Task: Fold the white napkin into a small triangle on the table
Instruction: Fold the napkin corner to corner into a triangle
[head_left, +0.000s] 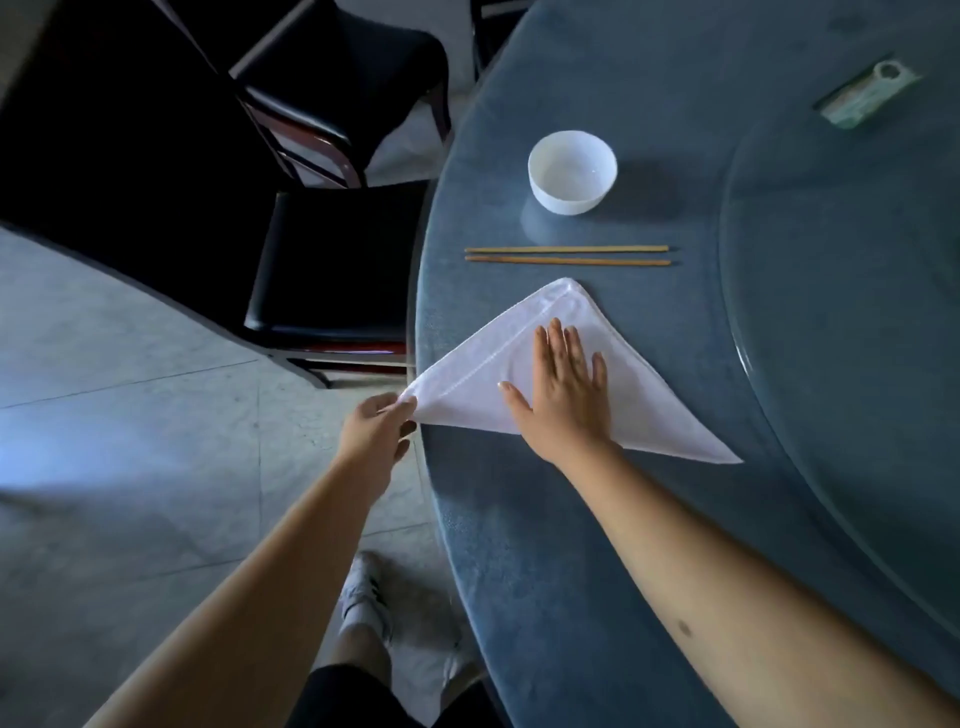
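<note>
Left hand (382, 423) pinching napkin (467, 384) corner at surface (571, 545) edge; right hand (563, 389) flat, released, hiding its middle.

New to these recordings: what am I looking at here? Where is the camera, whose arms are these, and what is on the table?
There is one picture, from a wide-angle camera worn on a person's head, looking down at their own bare arms. No robot is involved. On the round blue table lies a white napkin, already folded into a large triangle. The right hand presses flat on it; the left hand pinches its corner at the table's edge. Beyond lie a pair of chopsticks and an empty white bowl. Dark chairs stand alongside.
</note>
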